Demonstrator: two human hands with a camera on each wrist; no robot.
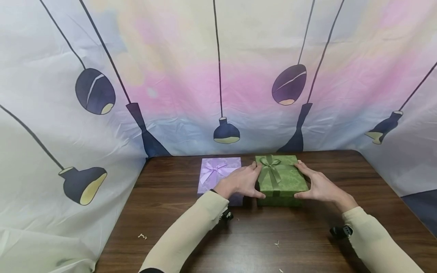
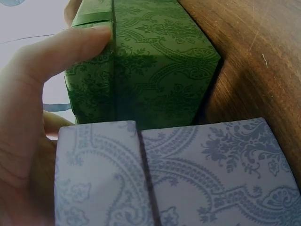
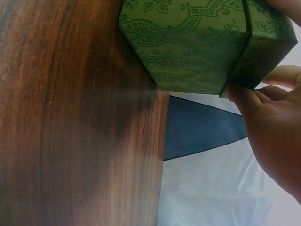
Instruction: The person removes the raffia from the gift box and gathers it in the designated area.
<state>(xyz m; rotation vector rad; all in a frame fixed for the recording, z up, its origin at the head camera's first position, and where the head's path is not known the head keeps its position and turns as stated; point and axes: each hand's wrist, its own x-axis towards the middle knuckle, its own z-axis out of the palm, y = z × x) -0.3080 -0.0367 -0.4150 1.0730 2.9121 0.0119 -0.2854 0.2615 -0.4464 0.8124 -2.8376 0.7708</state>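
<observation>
A green patterned gift box (image 1: 288, 184) with a lid and a green ribbon bow (image 1: 271, 163) stands near the table's far edge. My left hand (image 1: 244, 181) grips its left side, with the thumb (image 2: 89, 42) against the lid in the left wrist view. From the right, my right hand (image 1: 319, 185) holds the same box; the right wrist view shows fingertips at the lid's lower edge. Just left of it is a purple gift box (image 1: 205, 185) with a lilac bow (image 1: 214, 170), partly covered by my left hand and forearm.
Both boxes are on a dark brown wooden table (image 1: 164, 216). Small pale scraps (image 1: 142, 236) lie scattered on its near half. A printed cloth (image 1: 191, 76) with drawn lamps hangs behind the table and along both sides.
</observation>
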